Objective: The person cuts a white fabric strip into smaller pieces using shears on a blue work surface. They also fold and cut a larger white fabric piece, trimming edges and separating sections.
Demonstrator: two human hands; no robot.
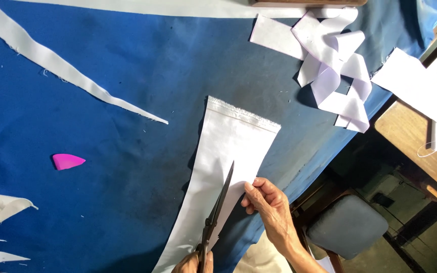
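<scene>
White cloth takes centre stage: a long white fabric panel (228, 156) lies flat on the blue-covered cutting table (127, 76), running from its frayed far end near the middle of the table back to the near edge, close to the right-hand edge where the blue cover drops away. Dark scissors (217, 212) point up the panel, blades parted only a sliver and biting into the cloth about halfway along. The left hand (193, 263), only partly in view at the bottom of the frame, is wrapped around the scissor handles. The right hand (271, 205) sits just beside the blades, fingertips pinching the cut edge of the panel and lifting it slightly off the table. The cloth looks light, thin and soft, folding easily where the fingers raise it, so it probably shifts and puckers unless it is held close to the blades, on the freed edge, just as that hand has it. To the left there is open blue surface, with a pink tailor's chalk (68, 161) lying well apart towards the left edge and a long tapering white offcut strip (72, 78) stretched diagonally across the far left. A tangle of folded white strips (335, 65) sits near the far right corner. On the right, room is tight: the table edge falls off just beside the right hand, with a grey padded stool (347, 225) below and a wooden bench (421, 146) beyond.
</scene>
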